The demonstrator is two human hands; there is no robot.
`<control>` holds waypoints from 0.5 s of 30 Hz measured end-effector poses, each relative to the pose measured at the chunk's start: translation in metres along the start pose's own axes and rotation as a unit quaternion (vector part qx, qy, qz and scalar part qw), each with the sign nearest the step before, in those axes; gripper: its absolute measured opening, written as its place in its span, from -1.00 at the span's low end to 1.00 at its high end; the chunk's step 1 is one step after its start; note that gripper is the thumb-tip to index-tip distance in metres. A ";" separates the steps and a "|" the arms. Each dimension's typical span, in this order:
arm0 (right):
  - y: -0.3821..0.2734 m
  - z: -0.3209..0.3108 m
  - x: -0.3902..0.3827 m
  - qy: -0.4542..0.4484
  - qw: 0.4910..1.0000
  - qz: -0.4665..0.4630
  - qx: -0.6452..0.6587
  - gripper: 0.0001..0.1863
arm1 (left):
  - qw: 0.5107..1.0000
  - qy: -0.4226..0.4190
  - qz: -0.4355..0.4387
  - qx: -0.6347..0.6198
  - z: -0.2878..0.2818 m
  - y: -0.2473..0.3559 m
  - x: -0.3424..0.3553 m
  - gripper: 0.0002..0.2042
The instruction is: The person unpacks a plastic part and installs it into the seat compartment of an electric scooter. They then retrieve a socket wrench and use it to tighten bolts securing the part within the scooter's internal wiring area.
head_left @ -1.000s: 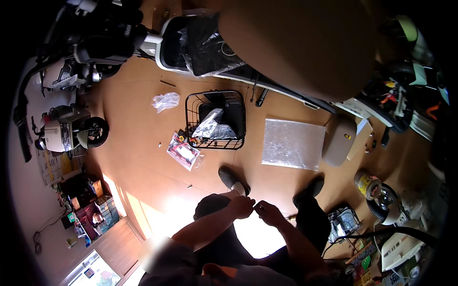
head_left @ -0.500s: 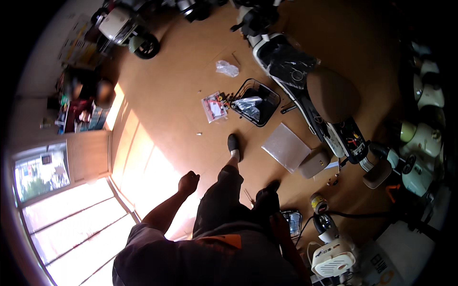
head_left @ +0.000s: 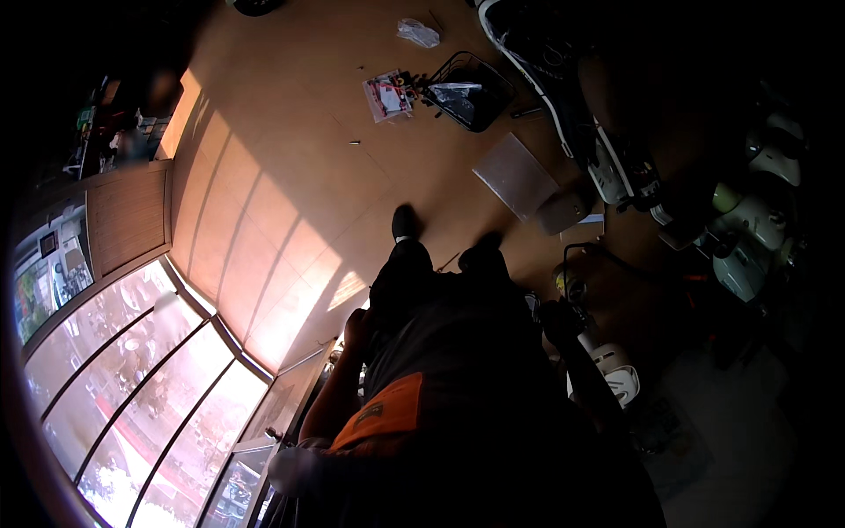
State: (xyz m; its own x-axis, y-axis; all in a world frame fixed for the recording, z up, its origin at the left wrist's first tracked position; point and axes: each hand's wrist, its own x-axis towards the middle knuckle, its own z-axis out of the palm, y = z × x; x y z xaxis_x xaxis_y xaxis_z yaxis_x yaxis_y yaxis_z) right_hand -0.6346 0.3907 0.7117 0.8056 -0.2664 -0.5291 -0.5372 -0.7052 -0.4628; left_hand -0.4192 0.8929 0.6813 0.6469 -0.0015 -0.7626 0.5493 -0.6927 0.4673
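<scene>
White vented housing (head_left: 623,384) sits at four o'clock, near the right hand (head_left: 562,324). Left hand (head_left: 356,328) hangs between seven and eight o'clock. Whether either grips anything cannot be told.

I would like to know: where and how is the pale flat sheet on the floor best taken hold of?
Probably pinch the sheet at its edge facing the left shoe, coming from that shoe's side. It lies flat and looks thin, so an edge pinch should suit better than a wrap-around grip. The rounded seat crowds its right corner, making that side more awkward.
</scene>
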 end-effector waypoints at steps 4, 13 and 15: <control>0.021 0.094 -0.027 0.016 0.999 0.039 0.035 -0.86 | 0.996 -0.080 -0.041 0.020 -0.079 -0.016 -0.003 -0.61; -0.217 0.176 -0.101 0.191 0.898 0.266 0.294 -0.88 | 0.925 -0.195 -0.185 0.268 -0.290 0.043 0.168 -0.75; -0.244 0.209 -0.098 0.255 0.819 0.314 0.407 -0.85 | 0.945 -0.112 -0.082 0.296 -0.294 0.103 0.192 -0.77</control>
State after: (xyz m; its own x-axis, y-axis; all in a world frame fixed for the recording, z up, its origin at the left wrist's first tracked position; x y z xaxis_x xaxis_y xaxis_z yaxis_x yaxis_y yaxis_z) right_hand -0.6345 0.7266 0.7279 0.1951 -0.7945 -0.5751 -0.7074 0.2921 -0.6436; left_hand -0.0828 1.0327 0.7144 0.4137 0.0347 -0.9097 0.1983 -0.9787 0.0529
